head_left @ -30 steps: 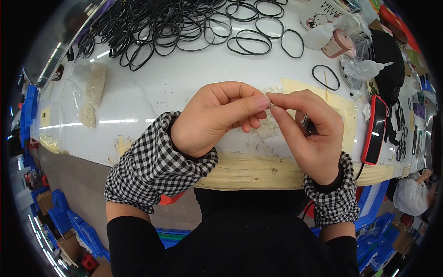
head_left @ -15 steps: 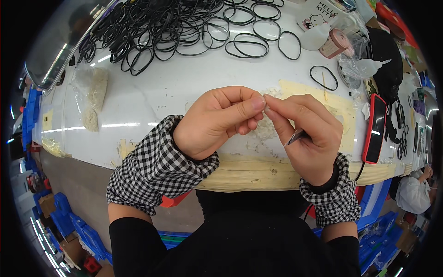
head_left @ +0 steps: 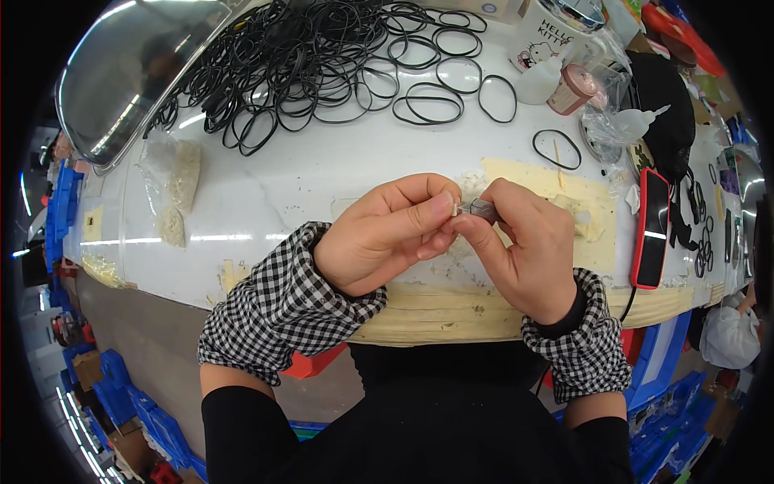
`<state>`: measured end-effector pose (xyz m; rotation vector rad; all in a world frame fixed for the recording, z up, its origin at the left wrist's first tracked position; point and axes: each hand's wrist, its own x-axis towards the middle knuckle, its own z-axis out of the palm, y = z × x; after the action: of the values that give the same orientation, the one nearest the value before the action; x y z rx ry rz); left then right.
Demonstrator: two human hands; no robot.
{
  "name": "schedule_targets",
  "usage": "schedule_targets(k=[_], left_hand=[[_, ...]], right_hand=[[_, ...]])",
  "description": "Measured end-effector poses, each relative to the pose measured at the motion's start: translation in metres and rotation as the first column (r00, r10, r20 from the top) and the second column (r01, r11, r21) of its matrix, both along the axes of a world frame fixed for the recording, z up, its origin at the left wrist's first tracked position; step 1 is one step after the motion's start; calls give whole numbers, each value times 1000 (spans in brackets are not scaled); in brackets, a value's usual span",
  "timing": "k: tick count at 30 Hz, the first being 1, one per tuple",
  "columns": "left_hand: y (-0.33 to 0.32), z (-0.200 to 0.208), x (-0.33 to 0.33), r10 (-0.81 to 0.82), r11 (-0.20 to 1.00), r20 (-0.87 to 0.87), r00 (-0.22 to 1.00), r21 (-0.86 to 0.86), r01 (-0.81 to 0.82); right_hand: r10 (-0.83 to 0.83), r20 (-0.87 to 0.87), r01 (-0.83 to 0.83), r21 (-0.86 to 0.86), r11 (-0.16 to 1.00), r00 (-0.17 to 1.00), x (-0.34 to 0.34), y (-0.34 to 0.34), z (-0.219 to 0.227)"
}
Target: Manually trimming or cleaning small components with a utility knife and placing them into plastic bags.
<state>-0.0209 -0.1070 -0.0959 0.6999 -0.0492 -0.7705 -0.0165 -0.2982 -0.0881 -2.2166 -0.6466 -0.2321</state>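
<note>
Turned outward since the earlier frames, a slim grey metal tool (head_left: 481, 210) now lies between the thumb and forefinger of the right hand (head_left: 532, 242), its narrow end pointing at the left hand (head_left: 387, 230). Half a second ago it sat tucked back against the right palm, and the two sets of fingertips met directly.

With thumb and forefinger the left hand pinches a tiny off-white piece (head_left: 455, 209), the other fingers curled beneath; the right hand grasps the tool. The piece is at the left fingertips, held above the glossy white tabletop (head_left: 266, 206) — the tool's end is at it or just beside it, though it is too small here to tell whether they touch.

The step in hand looks like working the piece with the tool. The next move seems to call for a firm left pinch and a small, controlled motion of the tool's end, away from the left thumb.

Among other differences, the right hand sits farther left, so a crumpled pale-yellow lump (head_left: 587, 219) shows on the flat yellow sheet (head_left: 524, 171). Beyond, the tangled heap of thin black loops (head_left: 282, 73) looks unchanged — only the camera's view has shifted slightly.
</note>
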Motion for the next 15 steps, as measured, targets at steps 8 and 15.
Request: schedule_targets(k=[8, 15], left_hand=[[-2, -2, -1, -8, 999, 43, 999, -35, 9], [-4, -3, -3, -6, 998, 44, 999, -66, 9]], right_hand=[[11, 6, -11, 1, 1000, 1000, 0, -1, 2], [26, 0, -26, 31, 999, 1000, -1, -1, 2]])
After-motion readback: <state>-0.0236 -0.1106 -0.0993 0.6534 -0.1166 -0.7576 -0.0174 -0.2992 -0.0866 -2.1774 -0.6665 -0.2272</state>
